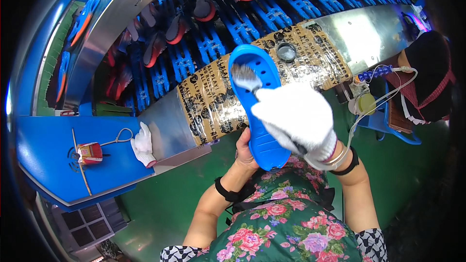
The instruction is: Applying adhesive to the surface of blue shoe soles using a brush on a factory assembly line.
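My bare left hand (246,151) grips a blue shoe sole (268,131) by its left edge, with the thumb showing and the other fingers hidden beneath. The sole has a raised rim and dark round holes in its toe half, and its toe points away from me. In a white glove, my right hand (296,114) is closed round a brush, mostly hiding the handle. Its pale, brown-tipped bristles (245,76) are over the inside of the toe. Beyond the sole stands a small round container (286,52) with something whitish inside.
A metal ledge (160,121) partly covered in printed brown tape (213,102) runs before me. Behind it are racks of blue holders (211,46) carrying dark, red-edged soles (205,9). At left, a blue panel (48,140) holds a white glove (143,145). Another person (427,77) sits at right.
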Available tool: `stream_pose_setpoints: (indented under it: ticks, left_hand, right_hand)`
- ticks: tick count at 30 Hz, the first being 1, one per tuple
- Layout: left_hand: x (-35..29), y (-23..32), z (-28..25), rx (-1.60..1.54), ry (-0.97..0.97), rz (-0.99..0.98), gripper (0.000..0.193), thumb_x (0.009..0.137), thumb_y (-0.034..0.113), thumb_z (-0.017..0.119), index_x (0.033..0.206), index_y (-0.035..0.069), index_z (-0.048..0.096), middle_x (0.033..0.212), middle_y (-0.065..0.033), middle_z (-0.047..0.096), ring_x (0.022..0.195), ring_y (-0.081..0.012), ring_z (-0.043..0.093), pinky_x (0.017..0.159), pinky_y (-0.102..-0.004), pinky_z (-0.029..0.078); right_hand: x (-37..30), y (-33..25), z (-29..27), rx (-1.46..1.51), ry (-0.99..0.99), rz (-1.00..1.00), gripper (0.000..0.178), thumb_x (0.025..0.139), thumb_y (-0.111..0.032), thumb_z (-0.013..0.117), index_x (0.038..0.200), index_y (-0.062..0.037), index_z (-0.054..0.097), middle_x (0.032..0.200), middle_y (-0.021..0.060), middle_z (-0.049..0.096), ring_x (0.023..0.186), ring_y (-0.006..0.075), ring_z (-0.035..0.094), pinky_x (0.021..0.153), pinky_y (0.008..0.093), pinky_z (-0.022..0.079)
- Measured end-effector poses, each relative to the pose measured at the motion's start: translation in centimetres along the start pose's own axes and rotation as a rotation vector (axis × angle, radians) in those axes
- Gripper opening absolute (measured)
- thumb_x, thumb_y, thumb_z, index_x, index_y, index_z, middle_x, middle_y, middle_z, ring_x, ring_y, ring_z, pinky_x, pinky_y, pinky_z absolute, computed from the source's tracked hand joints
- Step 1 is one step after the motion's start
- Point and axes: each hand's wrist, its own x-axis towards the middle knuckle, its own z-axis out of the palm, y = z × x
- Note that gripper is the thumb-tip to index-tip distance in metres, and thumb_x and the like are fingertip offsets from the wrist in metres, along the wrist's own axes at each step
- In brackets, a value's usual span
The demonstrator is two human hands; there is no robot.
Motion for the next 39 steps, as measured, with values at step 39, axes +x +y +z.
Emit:
stream_pose_setpoints:
  ticks: [39]
  left_hand:
    - [5.9,2.3,2.5,-0.033,-0.144,0.338,0.107,0.079,0.084,0.058,0.154,0.012,0.032,0.143,-0.0218,0.051,0.125,-0.0431,0.056,0.107,-0.0575,0.046]
  right_hand:
    - [-4.8,-0.6,2.2,0.268,0.146,0.258,0.022,0.078,-0.004,0.079,0.099,-0.0084,0.077,0.101,0.0107,0.076,0.09,0.0264,0.073,0.081,0.0391,0.057]
